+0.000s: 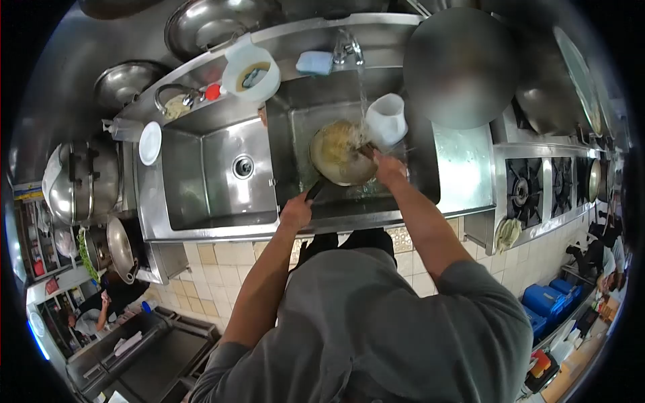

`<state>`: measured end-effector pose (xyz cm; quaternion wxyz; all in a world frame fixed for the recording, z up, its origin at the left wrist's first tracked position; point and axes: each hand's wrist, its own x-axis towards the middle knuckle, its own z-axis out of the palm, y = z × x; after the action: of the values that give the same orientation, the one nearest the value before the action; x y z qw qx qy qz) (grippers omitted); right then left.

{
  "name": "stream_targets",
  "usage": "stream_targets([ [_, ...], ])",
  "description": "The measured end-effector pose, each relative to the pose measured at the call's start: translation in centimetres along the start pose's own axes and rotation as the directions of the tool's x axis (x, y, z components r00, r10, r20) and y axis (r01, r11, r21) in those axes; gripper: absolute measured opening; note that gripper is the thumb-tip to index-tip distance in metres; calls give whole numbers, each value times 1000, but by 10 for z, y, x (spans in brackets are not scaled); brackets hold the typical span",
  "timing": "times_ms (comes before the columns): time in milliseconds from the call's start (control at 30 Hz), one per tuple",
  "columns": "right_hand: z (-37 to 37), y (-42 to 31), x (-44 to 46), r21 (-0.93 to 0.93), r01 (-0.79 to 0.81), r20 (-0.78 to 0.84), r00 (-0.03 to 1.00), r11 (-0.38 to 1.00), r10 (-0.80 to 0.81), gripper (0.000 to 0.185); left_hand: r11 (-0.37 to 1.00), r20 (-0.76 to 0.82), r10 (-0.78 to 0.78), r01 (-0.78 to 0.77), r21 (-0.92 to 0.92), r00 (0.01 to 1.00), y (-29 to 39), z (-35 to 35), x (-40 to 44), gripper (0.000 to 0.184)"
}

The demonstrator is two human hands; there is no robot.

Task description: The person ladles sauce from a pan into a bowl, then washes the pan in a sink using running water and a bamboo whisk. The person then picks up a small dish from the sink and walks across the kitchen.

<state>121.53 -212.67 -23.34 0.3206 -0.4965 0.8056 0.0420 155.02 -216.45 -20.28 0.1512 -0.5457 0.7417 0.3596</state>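
In the right sink basin [295, 134] a round pan [331, 149] holds cloudy, yellowish water. My left hand [295, 213] is closed around its black handle [314, 191]. My right hand [390, 168] grips a short dark brown tool [366, 149] whose end is over the pan; its exact kind is hard to make out. From the tap [347, 50] a stream of water falls by the pan's far right side. Just beyond my right hand stands a white plastic jug [386, 119].
The left basin [222, 174] has a drain. Along the back ledge are a white tub [252, 74], a blue-white sponge [314, 63] and a second tap [181, 95]. A white bowl [150, 143] sits left; stove burners [521, 188] are right. Other people are at both edges.
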Motion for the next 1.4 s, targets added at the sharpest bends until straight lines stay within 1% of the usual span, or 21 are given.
stream_targets([
  [67,2,-30,-8,10,-68,167,984,998,65,70,999,13,-47,47,3,999,7,-3,-25,47],
  [100,10,-29,0,11,-69,146,987,998,67,70,998,-18,-66,66,-5,998,13,-12,-16,48],
  [167,50,-20,-5,132,351,134,920,927,-367,71,996,10,-88,88,2,996,13,-12,-12,46],
  [200,56,-6,-2,124,355,139,919,927,-370,71,997,19,-82,81,11,996,13,-13,-13,46],
  [267,59,26,2,17,556,11,831,831,-556,73,997,22,-82,82,16,996,12,-16,-15,45],
  [300,46,27,0,18,558,15,830,830,-558,73,997,19,-80,80,15,997,13,-16,-17,44],
  [367,3,33,14,-200,158,117,984,967,-137,75,997,11,-77,77,11,997,18,-17,-12,43],
  [500,-17,27,5,-144,187,86,981,972,-176,73,977,-1,-175,173,121,985,2,-3,11,47],
  [567,-63,2,-38,36,195,502,845,980,-186,59,971,73,-191,178,159,979,-2,-1,19,49],
  [667,-85,14,-54,195,100,641,740,976,-204,55,960,-15,-265,265,96,964,26,-14,-5,47],
  [700,-74,28,-41,197,99,641,740,975,-204,55,945,-56,-309,313,95,950,31,-14,-9,45],
  [767,-47,63,-15,-256,435,364,871,863,-331,59,939,-87,-306,316,136,948,39,-11,-12,41],
  [800,-42,69,-14,-251,433,365,871,866,-330,59,937,-118,-308,322,135,944,43,-12,-14,39],
  [867,-34,73,-11,-239,196,238,961,951,-139,65,932,-154,-314,335,139,937,46,-14,-11,38],
  [900,-23,71,-10,-230,197,245,959,953,-140,65,926,-182,-311,341,160,933,46,-11,-10,36],
  [967,3,68,-11,-52,362,462,835,931,-299,65,919,-200,-304,342,194,931,44,-6,-11,35],
  [1000,14,66,-15,-42,355,461,836,934,-298,65,928,-212,-286,325,180,934,44,-6,-12,34],
  [1067,29,65,-25,156,529,296,780,834,-551,62,938,-225,-263,303,169,938,48,-8,-11,34],
  [1200,-24,59,-40,73,452,333,829,889,-449,59,916,-203,-298,339,215,933,52,-7,-16,34],
  [1267,-36,56,-38,-95,146,342,934,985,-105,74,908,-199,-303,346,237,932,56,-12,-12,35],
  [1400,-12,25,-42,-87,289,343,907,953,-244,73,920,-118,-337,354,170,934,54,-15,-14,42],
])
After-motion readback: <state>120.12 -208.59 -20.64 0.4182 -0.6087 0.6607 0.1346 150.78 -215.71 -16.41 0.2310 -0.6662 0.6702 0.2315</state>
